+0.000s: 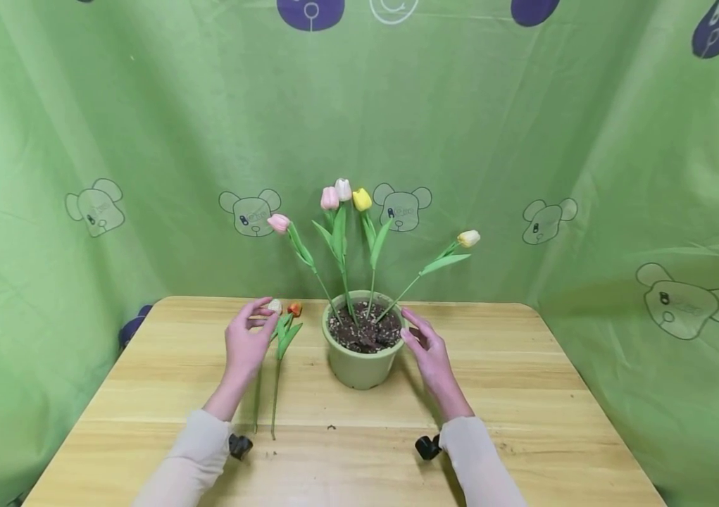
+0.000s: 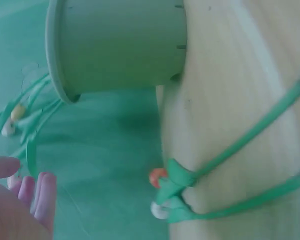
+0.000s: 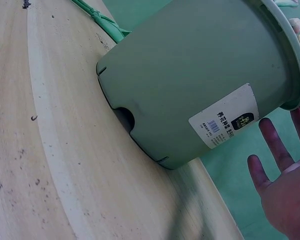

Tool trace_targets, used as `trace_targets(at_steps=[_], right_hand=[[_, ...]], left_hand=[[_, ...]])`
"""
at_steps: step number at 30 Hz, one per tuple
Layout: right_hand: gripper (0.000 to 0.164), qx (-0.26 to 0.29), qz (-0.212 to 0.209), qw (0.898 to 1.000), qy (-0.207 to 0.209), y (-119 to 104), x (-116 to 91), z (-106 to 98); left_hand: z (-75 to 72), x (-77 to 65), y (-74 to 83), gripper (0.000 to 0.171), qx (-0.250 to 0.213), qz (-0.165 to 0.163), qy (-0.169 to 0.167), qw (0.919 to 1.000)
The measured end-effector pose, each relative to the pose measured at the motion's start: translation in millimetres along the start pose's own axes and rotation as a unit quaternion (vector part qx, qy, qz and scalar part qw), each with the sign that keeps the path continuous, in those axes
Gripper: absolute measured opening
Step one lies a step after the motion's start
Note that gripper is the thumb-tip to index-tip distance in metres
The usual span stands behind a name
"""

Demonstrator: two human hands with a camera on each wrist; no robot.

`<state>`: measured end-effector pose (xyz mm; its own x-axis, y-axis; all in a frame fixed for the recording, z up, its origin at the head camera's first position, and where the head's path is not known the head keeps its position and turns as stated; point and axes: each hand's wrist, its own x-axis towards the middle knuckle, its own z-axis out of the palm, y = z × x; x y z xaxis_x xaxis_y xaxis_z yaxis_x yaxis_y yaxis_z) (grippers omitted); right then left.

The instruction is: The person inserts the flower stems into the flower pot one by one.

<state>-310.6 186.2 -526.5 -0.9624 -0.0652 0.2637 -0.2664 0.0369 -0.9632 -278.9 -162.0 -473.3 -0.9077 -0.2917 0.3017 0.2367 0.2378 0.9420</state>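
Observation:
A pale green flowerpot (image 1: 362,367) filled with dark soil (image 1: 365,336) stands upright on the table. Several artificial tulips rise from the soil, among them a pink tulip (image 1: 279,223), a yellow tulip (image 1: 362,200) and a cream tulip (image 1: 468,239). My right hand (image 1: 427,352) is at the pot's right rim, fingers mostly straight and seeming to touch it. Left of the pot, my left hand (image 1: 250,341) hovers with loosely bent fingers and nothing in its grasp. Close by it lie an orange-red tulip (image 2: 158,176) and a white tulip (image 2: 160,211), their stems on the table.
The wooden table (image 1: 511,422) carries scattered soil crumbs (image 3: 34,118), mostly near the pot and front. A green curtain (image 1: 473,105) with bear-face prints hangs behind and at both sides. A printed label (image 3: 225,117) is stuck on the pot's side.

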Motion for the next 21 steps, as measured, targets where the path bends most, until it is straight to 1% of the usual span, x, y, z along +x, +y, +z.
trace_targets(at_steps=[4,11,14,17,19,21], right_hand=[[0.049,0.005,-0.006,1.0,0.001,0,0,0],[0.049,0.0,-0.006,1.0,0.005,2,1,0],[0.049,-0.002,-0.009,1.0,0.005,1,1,0],[0.049,0.0,-0.009,1.0,0.006,1,1,1],[0.049,0.001,-0.012,1.0,0.006,2,1,1],[0.049,0.0,-0.013,1.0,0.006,3,0,0]], left_hand=[[-16.5,-3.6,-13.1,0.038,-0.014,-0.051,-0.004,0.9986],[-39.3,-13.0,-32.7,0.041,0.006,-0.12,-0.02,0.9925],[-46.1,-18.1,-39.3,0.043,0.017,-0.156,-0.04,0.9868],[-50.6,-23.2,-45.5,0.047,0.028,-0.192,-0.067,0.9788],[-52.3,-26.1,-49.1,0.05,0.034,-0.208,-0.084,0.9739],[-53.0,-28.7,-53.0,0.052,0.038,-0.217,-0.097,0.9706]])
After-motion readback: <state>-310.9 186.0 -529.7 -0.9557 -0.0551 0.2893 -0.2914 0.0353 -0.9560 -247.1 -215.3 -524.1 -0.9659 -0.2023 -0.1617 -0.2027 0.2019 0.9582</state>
